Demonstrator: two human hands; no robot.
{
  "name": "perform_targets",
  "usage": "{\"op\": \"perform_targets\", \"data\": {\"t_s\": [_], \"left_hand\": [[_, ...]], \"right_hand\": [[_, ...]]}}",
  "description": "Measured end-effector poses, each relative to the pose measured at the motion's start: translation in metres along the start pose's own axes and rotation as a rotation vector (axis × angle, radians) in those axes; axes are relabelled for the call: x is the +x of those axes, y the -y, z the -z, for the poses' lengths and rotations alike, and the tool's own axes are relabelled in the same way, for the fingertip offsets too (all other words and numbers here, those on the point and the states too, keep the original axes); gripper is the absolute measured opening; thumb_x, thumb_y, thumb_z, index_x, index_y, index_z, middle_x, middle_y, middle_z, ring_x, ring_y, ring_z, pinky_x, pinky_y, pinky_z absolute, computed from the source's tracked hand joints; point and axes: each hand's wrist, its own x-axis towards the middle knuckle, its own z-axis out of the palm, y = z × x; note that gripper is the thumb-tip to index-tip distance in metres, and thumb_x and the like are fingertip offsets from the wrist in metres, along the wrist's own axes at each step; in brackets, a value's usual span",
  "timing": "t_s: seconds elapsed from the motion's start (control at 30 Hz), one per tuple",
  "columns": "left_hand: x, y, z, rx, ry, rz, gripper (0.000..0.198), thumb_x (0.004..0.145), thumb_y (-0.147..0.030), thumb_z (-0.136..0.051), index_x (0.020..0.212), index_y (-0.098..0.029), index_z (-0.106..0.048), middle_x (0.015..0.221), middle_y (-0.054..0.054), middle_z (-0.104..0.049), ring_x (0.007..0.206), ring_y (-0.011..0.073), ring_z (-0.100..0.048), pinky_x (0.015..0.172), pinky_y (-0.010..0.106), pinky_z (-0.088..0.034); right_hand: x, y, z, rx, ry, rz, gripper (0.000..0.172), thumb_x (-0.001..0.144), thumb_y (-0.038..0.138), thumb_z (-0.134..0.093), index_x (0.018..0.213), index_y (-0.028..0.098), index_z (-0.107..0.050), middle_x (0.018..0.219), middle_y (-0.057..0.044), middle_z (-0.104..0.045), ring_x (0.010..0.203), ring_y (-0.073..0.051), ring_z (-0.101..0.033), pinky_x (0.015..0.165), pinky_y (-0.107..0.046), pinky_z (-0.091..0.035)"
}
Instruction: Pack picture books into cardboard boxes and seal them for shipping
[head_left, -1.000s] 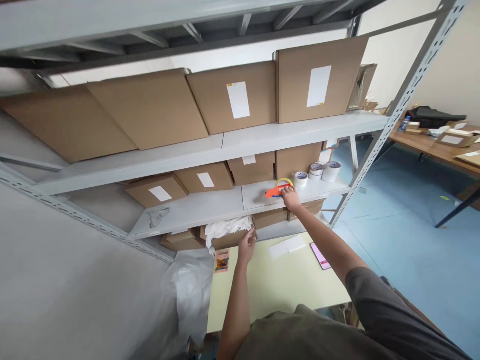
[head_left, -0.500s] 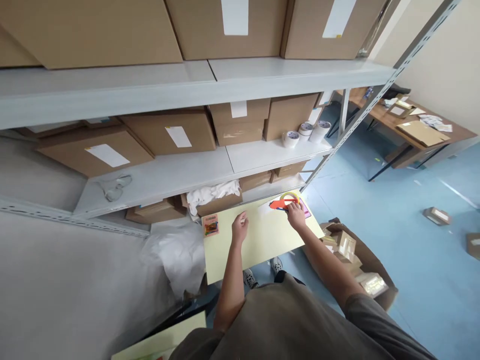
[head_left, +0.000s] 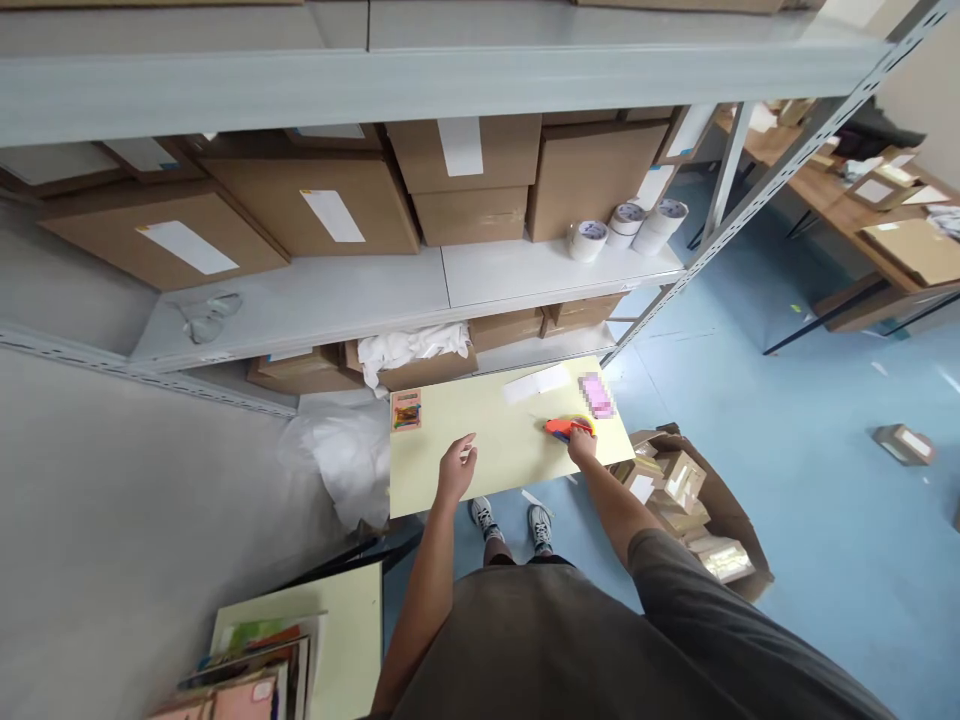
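My right hand (head_left: 583, 446) is closed on a red-orange tape dispenser (head_left: 559, 428) fitted with a yellow-edged roll. The dispenser is low over, or resting on, the right part of the pale yellow table (head_left: 495, 455); I cannot tell which. My left hand (head_left: 456, 468) holds nothing and hovers over the left-middle of the table, its fingers apart. A white sheet (head_left: 538, 383) lies along the far edge. Beyond the dispenser, at the far right corner, is a pink rectangular item (head_left: 597, 395), blurred out. A small pink pack with a colourful picture (head_left: 406, 411) lies at the far left corner.
Metal shelving (head_left: 345, 300) stands behind the table, holding cardboard boxes (head_left: 352, 210) and white tape rolls (head_left: 587, 240). On the right, an open carton (head_left: 731, 500) of small boxes sits on the floor. Plastic wrap (head_left: 345, 455) and a second table with books (head_left: 255, 665) are at left.
My right hand has drawn the tape dispenser back from the far edge, uncovering the white sheet and pink item. My left hand's fingers have spread. The view has tilted downward.
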Motion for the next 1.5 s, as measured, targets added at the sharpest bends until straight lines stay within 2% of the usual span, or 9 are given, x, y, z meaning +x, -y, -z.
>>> {"op": "perform_targets", "data": {"t_s": [0.17, 0.33, 0.47, 0.67, 0.83, 1.03, 1.17, 1.3, 1.5], "left_hand": [[-0.015, -0.022, -0.037, 0.033, 0.018, 0.029, 0.035, 0.097, -0.024, -0.062, 0.130, -0.023, -0.074, 0.131, 0.011, -0.076, 0.115, 0.0238, -0.074, 0.092, 0.038, -0.065], [-0.009, -0.063, -0.059, 0.055, 0.035, -0.024, 0.038, 0.098, -0.022, -0.061, 0.134, -0.023, -0.072, 0.141, 0.012, -0.072, 0.128, 0.0264, -0.069, 0.102, 0.042, -0.061], [-0.015, -0.083, -0.060, 0.074, -0.014, -0.078, 0.040, 0.099, -0.024, -0.062, 0.137, -0.025, -0.071, 0.147, 0.011, -0.067, 0.137, 0.0269, -0.063, 0.112, 0.044, -0.056], [-0.074, -0.066, -0.048, 0.088, -0.153, 0.025, 0.047, 0.098, -0.026, -0.062, 0.144, -0.025, -0.066, 0.152, 0.012, -0.063, 0.137, 0.0263, -0.062, 0.108, 0.041, -0.057], [-0.148, -0.031, -0.028, 0.125, -0.276, 0.186, 0.050, 0.096, -0.026, -0.062, 0.147, -0.026, -0.064, 0.151, 0.011, -0.064, 0.131, 0.0247, -0.066, 0.107, 0.039, -0.057], [-0.230, 0.002, 0.008, 0.141, -0.502, 0.283, 0.053, 0.094, -0.028, -0.066, 0.147, -0.025, -0.064, 0.149, 0.011, -0.066, 0.130, 0.0274, -0.067, 0.110, 0.044, -0.056], [-0.271, 0.015, 0.026, 0.121, -0.642, 0.314, 0.049, 0.093, -0.027, -0.066, 0.143, -0.023, -0.066, 0.145, 0.012, -0.068, 0.129, 0.0291, -0.068, 0.108, 0.049, -0.057], [-0.305, 0.024, 0.041, 0.116, -0.708, 0.294, 0.047, 0.094, -0.026, -0.066, 0.141, -0.024, -0.067, 0.146, 0.012, -0.068, 0.135, 0.0293, -0.064, 0.115, 0.052, -0.053], [-0.374, 0.052, 0.071, 0.095, -0.793, 0.274, 0.045, 0.095, -0.025, -0.064, 0.139, -0.022, -0.068, 0.146, 0.013, -0.067, 0.139, 0.0277, -0.061, 0.123, 0.052, -0.046]], "right_hand": [[0.004, -0.010, 0.021, 0.123, -0.047, 0.029, 0.051, 0.089, 0.024, -0.073, 0.139, 0.015, -0.066, 0.135, -0.020, -0.071, 0.129, -0.034, -0.064, 0.107, -0.046, -0.046], [-0.026, -0.019, 0.051, 0.502, -0.277, 0.203, 0.050, 0.092, 0.029, -0.066, 0.140, 0.014, -0.067, 0.136, -0.019, -0.071, 0.118, -0.030, -0.070, 0.099, -0.037, -0.055], [-0.050, -0.019, 0.069, 0.656, -0.427, 0.410, 0.054, 0.093, 0.039, -0.063, 0.143, 0.020, -0.065, 0.143, -0.015, -0.067, 0.131, -0.031, -0.064, 0.111, -0.045, -0.052], [-0.056, 0.023, 0.081, 0.846, -0.287, 0.586, 0.062, 0.093, 0.054, -0.062, 0.145, 0.021, -0.064, 0.152, -0.016, -0.063, 0.134, -0.034, -0.062, 0.111, -0.052, -0.053], [-0.074, 0.079, 0.052, 0.906, -0.063, 0.755, 0.067, 0.096, 0.061, -0.058, 0.152, 0.024, -0.058, 0.156, -0.015, -0.060, 0.136, -0.033, -0.062, 0.106, -0.052, -0.057], [-0.120, 0.128, 0.006, 0.593, -0.025, 1.035, 0.062, 0.101, 0.054, -0.054, 0.152, 0.018, -0.060, 0.157, -0.016, -0.060, 0.148, -0.032, -0.054, 0.124, -0.053, -0.043], [-0.162, 0.162, -0.013, 0.431, 0.022, 1.209, 0.058, 0.102, 0.043, -0.053, 0.154, 0.019, -0.058, 0.158, -0.014, -0.059, 0.149, -0.031, -0.052, 0.126, -0.052, -0.042], [-0.211, 0.195, -0.034, 0.327, 0.044, 1.373, 0.061, 0.100, 0.038, -0.057, 0.159, 0.023, -0.054, 0.164, -0.011, -0.053, 0.155, -0.031, -0.045, 0.129, -0.052, -0.037], [-0.291, 0.226, -0.088, 0.234, 0.057, 1.487, 0.066, 0.099, 0.035, -0.055, 0.163, 0.022, -0.049, 0.169, -0.012, -0.045, 0.159, -0.032, -0.037, 0.130, -0.054, -0.035]]}}
